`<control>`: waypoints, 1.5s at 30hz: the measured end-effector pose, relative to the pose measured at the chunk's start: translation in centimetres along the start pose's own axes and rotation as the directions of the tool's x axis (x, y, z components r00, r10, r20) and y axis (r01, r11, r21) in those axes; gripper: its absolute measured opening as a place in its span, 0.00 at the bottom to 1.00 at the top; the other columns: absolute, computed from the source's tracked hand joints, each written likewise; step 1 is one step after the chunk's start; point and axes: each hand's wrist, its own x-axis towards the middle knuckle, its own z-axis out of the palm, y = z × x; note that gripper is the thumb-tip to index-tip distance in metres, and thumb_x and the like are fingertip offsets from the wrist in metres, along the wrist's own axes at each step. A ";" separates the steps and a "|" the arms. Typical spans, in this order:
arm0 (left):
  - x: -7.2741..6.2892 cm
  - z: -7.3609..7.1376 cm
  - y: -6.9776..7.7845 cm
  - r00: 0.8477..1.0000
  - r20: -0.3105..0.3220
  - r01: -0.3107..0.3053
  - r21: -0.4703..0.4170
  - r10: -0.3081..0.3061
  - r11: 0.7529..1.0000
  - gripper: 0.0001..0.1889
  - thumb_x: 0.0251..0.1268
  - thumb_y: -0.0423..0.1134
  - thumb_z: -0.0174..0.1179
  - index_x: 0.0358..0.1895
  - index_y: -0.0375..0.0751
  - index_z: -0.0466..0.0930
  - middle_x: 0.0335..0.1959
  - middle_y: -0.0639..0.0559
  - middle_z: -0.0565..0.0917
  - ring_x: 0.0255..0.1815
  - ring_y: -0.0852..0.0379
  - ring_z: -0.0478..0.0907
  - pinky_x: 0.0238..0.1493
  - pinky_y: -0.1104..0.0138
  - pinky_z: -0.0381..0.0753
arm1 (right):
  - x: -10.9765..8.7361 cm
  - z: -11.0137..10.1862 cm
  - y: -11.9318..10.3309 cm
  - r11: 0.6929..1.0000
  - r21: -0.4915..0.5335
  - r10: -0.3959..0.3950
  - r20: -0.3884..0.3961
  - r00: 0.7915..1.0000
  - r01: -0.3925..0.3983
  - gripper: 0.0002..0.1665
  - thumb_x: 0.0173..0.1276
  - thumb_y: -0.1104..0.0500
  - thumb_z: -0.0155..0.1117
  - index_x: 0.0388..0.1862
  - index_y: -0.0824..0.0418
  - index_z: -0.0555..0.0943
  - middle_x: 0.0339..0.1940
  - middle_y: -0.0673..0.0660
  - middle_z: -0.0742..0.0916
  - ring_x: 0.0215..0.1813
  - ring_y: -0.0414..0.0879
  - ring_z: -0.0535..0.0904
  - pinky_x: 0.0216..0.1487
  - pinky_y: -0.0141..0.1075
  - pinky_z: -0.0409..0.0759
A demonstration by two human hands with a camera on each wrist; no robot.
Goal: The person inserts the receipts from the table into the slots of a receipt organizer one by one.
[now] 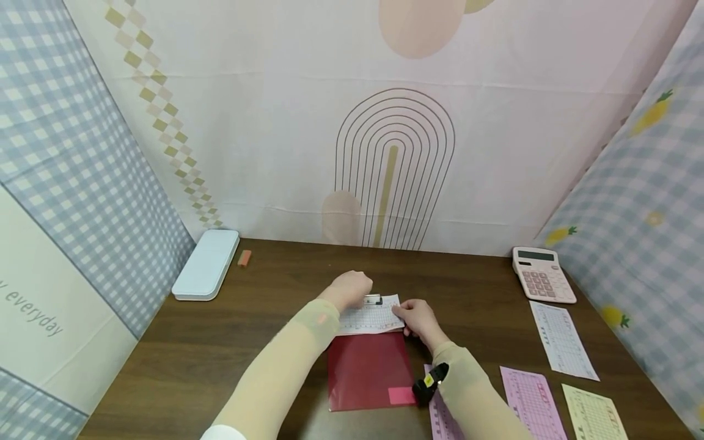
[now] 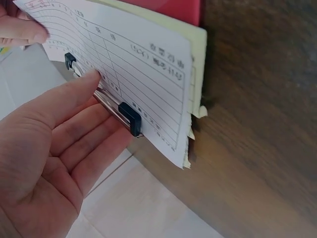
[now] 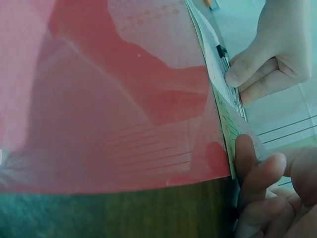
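A glossy red clipboard [image 1: 367, 366] lies on the table with a pink sticky note [image 1: 402, 396] on its near right corner. At its far end sits a metal clip with black ends [image 2: 131, 118] over a small stack of slips, a white printed slip [image 1: 370, 319] on top and a yellow slip [image 2: 199, 64] below. My left hand [image 1: 349, 288] pinches the clip, thumb on the front and fingers behind it. The slips' right edge is between the thumb and fingers of my right hand [image 1: 420, 318].
Pink slips [image 1: 532, 400], a yellow slip [image 1: 594, 414] and a white slip [image 1: 563, 339] lie on the right, below a calculator [image 1: 541, 275]. Another pink slip [image 1: 442, 418] is partly under my right forearm. At the back left are a pale blue case [image 1: 206, 266] and an orange-brown block [image 1: 244, 258].
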 end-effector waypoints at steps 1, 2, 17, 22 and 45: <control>0.0 0.0 0.0 1.000 0.002 0.004 -0.003 -0.004 1.000 0.03 0.56 0.34 0.63 0.28 0.47 0.83 0.29 0.56 0.85 0.32 0.58 0.81 0.37 0.66 0.81 | 0.0 0.0 0.0 1.000 0.001 0.003 0.004 1.000 -0.003 0.12 0.64 0.56 0.62 0.34 0.66 0.80 0.09 0.50 0.72 0.10 0.38 0.67 0.13 0.28 0.63; 0.0 0.0 0.0 1.000 0.003 0.005 -0.004 -0.005 1.000 0.03 0.56 0.34 0.64 0.28 0.47 0.83 0.29 0.56 0.85 0.31 0.59 0.81 0.37 0.66 0.81 | 0.0 -0.1 0.0 1.000 0.003 0.006 0.011 1.000 -0.006 0.12 0.64 0.56 0.61 0.35 0.66 0.80 0.10 0.50 0.72 0.10 0.38 0.67 0.13 0.28 0.63; 0.0 0.1 0.5 1.000 -0.023 -0.009 0.046 0.010 0.999 0.05 0.51 0.35 0.69 0.32 0.49 0.85 0.32 0.57 0.86 0.35 0.58 0.82 0.40 0.67 0.80 | -0.3 -0.8 0.1 1.000 -0.023 -0.012 0.027 1.000 0.013 0.13 0.64 0.55 0.61 0.38 0.64 0.80 0.22 0.53 0.79 0.15 0.40 0.71 0.15 0.30 0.67; 0.1 0.2 0.6 0.999 -0.039 -0.012 0.070 0.015 0.997 0.05 0.53 0.36 0.68 0.33 0.49 0.85 0.33 0.56 0.86 0.35 0.58 0.82 0.41 0.66 0.81 | -0.4 -1.8 0.4 0.998 -0.058 -0.034 0.012 0.999 0.034 0.12 0.63 0.55 0.62 0.38 0.63 0.80 0.22 0.53 0.83 0.17 0.42 0.73 0.17 0.31 0.69; -0.1 0.0 0.5 1.000 -0.014 0.001 0.056 0.000 0.998 0.06 0.53 0.36 0.69 0.34 0.48 0.85 0.34 0.56 0.86 0.36 0.59 0.81 0.41 0.67 0.80 | -1.3 -10.7 4.5 0.986 -0.148 -0.079 0.029 0.996 0.082 0.19 0.65 0.51 0.63 0.45 0.66 0.79 0.28 0.53 0.85 0.25 0.45 0.76 0.24 0.37 0.74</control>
